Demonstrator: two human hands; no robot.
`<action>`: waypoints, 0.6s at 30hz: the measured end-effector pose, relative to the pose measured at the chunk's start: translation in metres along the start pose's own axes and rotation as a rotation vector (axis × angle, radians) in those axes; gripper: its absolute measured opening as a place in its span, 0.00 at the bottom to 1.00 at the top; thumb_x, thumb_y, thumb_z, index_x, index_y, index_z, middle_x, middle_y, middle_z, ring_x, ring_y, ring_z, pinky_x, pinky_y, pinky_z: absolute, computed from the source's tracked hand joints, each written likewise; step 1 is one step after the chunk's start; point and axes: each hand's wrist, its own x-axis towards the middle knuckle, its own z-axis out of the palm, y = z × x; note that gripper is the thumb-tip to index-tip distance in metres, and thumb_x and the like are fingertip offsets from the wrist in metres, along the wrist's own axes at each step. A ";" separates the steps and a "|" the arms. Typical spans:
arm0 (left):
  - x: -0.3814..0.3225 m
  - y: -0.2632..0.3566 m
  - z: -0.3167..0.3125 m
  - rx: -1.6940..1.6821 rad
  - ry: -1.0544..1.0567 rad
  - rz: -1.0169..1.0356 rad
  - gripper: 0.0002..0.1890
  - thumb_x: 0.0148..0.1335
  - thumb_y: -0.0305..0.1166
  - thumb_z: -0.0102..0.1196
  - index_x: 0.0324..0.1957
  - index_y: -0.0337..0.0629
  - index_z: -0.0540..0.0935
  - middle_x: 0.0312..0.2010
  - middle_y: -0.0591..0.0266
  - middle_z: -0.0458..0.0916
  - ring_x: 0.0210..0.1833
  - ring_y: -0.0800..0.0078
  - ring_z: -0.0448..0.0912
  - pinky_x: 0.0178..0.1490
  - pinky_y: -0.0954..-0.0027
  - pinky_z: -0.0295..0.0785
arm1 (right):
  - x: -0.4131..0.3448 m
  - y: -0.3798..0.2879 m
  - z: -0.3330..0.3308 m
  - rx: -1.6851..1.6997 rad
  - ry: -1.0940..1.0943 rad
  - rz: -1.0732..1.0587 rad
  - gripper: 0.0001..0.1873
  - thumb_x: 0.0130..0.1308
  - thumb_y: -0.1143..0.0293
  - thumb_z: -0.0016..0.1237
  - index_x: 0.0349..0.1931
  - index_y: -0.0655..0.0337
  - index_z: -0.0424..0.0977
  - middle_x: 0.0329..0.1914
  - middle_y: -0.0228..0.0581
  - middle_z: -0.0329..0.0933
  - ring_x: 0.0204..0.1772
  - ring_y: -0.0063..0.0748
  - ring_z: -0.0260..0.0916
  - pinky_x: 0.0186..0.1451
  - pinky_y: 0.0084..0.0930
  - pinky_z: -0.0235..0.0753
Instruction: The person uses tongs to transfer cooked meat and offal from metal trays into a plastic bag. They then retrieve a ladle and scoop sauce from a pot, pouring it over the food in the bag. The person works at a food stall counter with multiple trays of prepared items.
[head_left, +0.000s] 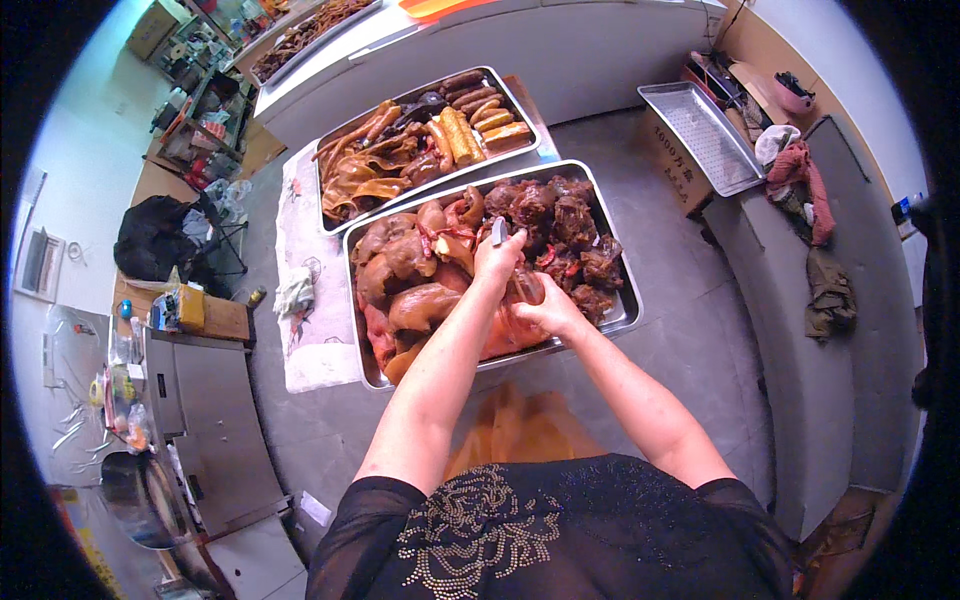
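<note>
My left hand (499, 262) is closed around a slim utensil (498, 230) whose pale, shiny end sticks up past the thumb; its other end is hidden. Close to its right, my right hand (551, 306) grips a brown piece of cooked meat (526, 287). Both hands are over the near metal tray (637, 300). Large brown braised meat pieces (424, 306) fill its left side, and dark, rough meat chunks (574, 217) with red chillies lie on its right. Behind it, a second metal tray (537, 135) holds sausages (474, 97), yellow rolls (459, 135) and brown sheets (352, 180).
A patterned cloth (322, 360) lies under the trays at left, with a crumpled rag (294, 291) on it. A perforated metal tray (701, 135) rests on a cardboard box (667, 161) at right. A white chest (600, 67) stands behind; cabinets (217, 420) stand at left.
</note>
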 end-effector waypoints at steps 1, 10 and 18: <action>0.003 0.002 -0.002 0.004 0.002 0.019 0.14 0.52 0.41 0.61 0.28 0.42 0.74 0.20 0.66 0.75 0.20 0.77 0.71 0.27 0.73 0.66 | 0.004 -0.001 0.003 -0.021 0.009 -0.011 0.39 0.44 0.59 0.60 0.56 0.66 0.58 0.53 0.47 0.69 0.57 0.36 0.66 0.61 0.30 0.62; 0.010 0.001 -0.014 0.236 -0.131 0.069 0.17 0.51 0.45 0.59 0.22 0.40 0.76 0.19 0.63 0.77 0.22 0.73 0.75 0.28 0.70 0.69 | -0.021 -0.028 0.036 0.144 0.133 0.022 0.36 0.46 0.67 0.59 0.55 0.67 0.57 0.51 0.44 0.68 0.55 0.33 0.66 0.61 0.29 0.62; -0.020 -0.004 -0.029 0.109 -0.678 0.134 0.42 0.51 0.43 0.63 0.65 0.41 0.56 0.39 0.64 0.75 0.37 0.79 0.72 0.40 0.75 0.68 | -0.059 -0.004 0.094 0.152 0.496 -0.018 0.36 0.46 0.72 0.58 0.55 0.66 0.55 0.49 0.42 0.68 0.53 0.34 0.67 0.59 0.29 0.65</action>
